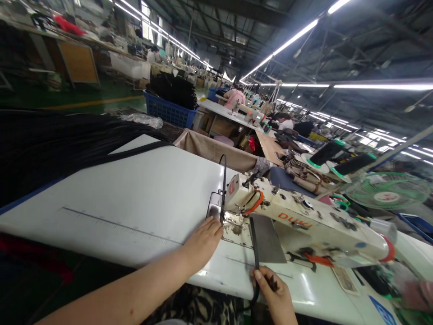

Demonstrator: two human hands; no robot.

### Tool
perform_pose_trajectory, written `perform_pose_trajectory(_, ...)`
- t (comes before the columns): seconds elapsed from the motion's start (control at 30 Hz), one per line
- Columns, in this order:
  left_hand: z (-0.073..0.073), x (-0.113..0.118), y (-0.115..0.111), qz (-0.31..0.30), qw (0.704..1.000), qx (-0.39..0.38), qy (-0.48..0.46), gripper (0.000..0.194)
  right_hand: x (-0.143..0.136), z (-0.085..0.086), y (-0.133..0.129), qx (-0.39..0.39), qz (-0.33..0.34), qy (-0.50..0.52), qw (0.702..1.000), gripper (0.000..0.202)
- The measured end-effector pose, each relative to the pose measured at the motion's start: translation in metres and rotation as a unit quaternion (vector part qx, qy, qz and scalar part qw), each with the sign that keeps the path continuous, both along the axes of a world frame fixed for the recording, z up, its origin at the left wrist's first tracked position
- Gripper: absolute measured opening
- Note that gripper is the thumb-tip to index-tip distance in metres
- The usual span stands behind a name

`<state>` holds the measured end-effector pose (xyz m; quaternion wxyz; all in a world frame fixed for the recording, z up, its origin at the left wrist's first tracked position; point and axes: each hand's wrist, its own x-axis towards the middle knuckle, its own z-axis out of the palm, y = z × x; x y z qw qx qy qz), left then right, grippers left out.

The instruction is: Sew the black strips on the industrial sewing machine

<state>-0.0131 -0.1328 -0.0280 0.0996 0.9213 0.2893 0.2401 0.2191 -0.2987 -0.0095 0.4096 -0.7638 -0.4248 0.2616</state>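
Note:
A white sewing machine [291,221] with orange parts stands on a pale worktable [135,180]. My left hand [204,239] lies with its fingers stretched out beside the needle area, the fingertips at a shiny metal guide [214,206]; its thumb is hidden. A narrow black strip [223,174] rises in a loop at the guide, close to those fingertips. On the near side of the needle, a black strip [254,241] runs toward me across the table. My right hand [272,291] pinches it near the table's front edge, with a dark bit showing between the curled fingers.
Long black strips [67,140] are heaped across the table's left end. Beyond stands a blue basket [169,108] of black material. A beige cloth-lined trough [216,149] borders the far edge. Black thread cones [326,152] and a green fan [387,192] are at right.

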Motion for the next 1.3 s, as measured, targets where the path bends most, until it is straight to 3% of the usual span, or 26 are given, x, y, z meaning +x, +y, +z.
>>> perform_pose_trajectory(0.27,-0.01,0.004,0.019,0.018,0.998,-0.059,-0.023,0.039,-0.029,0.005,-0.017,0.014,-0.025,0.003,1.0,0.056)
perform_pose_trajectory(0.4,-0.013,0.006,0.027,0.011,0.996,-0.082,-0.032,0.039,-0.046,0.008,-0.023,0.034,0.013,-0.014,0.999,0.048)
perform_pose_trajectory(0.7,-0.005,0.007,0.051,0.008,0.981,-0.163,-0.102,0.026,-0.073,-0.001,-0.028,0.042,0.023,-0.018,0.999,0.039)
perform_pose_trajectory(1.0,0.002,0.029,0.114,0.037,0.975,-0.188,-0.114,0.038,-0.096,-0.008,-0.007,0.02,0.081,-0.076,0.994,0.059)
perform_pose_trajectory(1.3,0.016,0.056,0.144,0.049,0.971,-0.216,-0.09,0.056,-0.114,0.004,0.022,-0.027,0.138,-0.118,0.983,0.053)
